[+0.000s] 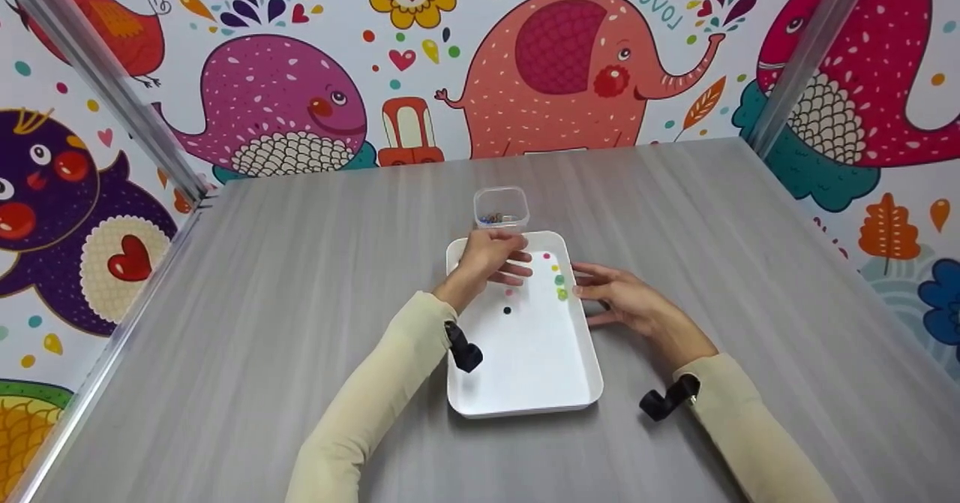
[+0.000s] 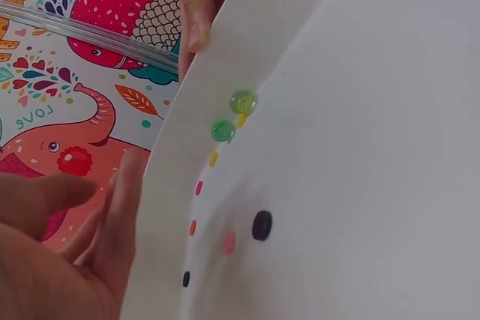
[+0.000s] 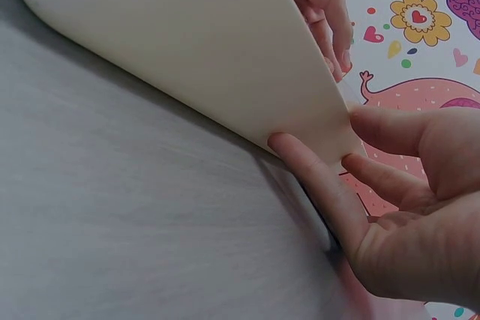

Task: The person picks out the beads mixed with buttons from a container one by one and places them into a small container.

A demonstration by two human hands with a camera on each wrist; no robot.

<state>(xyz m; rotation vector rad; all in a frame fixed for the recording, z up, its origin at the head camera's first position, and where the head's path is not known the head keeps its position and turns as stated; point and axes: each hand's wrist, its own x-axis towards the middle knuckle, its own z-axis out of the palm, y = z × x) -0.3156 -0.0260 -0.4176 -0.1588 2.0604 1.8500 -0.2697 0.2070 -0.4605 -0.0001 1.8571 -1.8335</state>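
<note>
A white rectangular tray (image 1: 525, 368) lies on the table with small coloured round pieces in it. Two clear green ones, a green piece (image 2: 223, 130) and a yellow-green piece (image 2: 243, 102), lie near its right wall, with smaller yellow, pink and orange pieces in line. A black piece (image 1: 507, 310) and a pink piece (image 2: 229, 243) lie farther in. My left hand (image 1: 491, 259) is over the tray's far end, fingers loosely extended, nothing visible in them. With fairly straight fingers, my right hand (image 1: 630, 298) touches the outside of the tray's right wall.
Just beyond the tray stands a clear plastic container (image 1: 501, 201) with small coloured pieces at its bottom. The grey table (image 1: 315, 278) reaches back to brightly printed panels (image 1: 420, 75), with metal posts at its far corners.
</note>
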